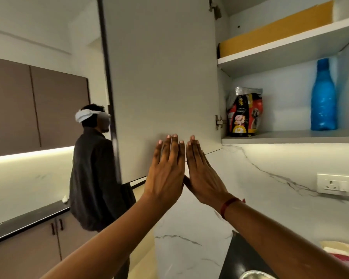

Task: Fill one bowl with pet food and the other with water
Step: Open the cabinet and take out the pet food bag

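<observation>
A red and black pet food bag (244,112) with a dog picture stands on the lower shelf of an open wall cabinet. To its right on the same shelf stands a blue water bottle (323,96). My left hand (165,168) and my right hand (203,172) are raised side by side with straight fingers, fingertips against the lower part of the open cabinet door (161,77). Neither hand holds anything. The rim of a metal bowl (254,274) shows at the bottom edge on the dark counter.
A yellow flat box (274,31) lies on the upper shelf. A person in a dark jacket with a headset (95,168) stands left behind the door. A wall socket (335,184) sits on the marble backsplash. A red and white item (343,252) lies at bottom right.
</observation>
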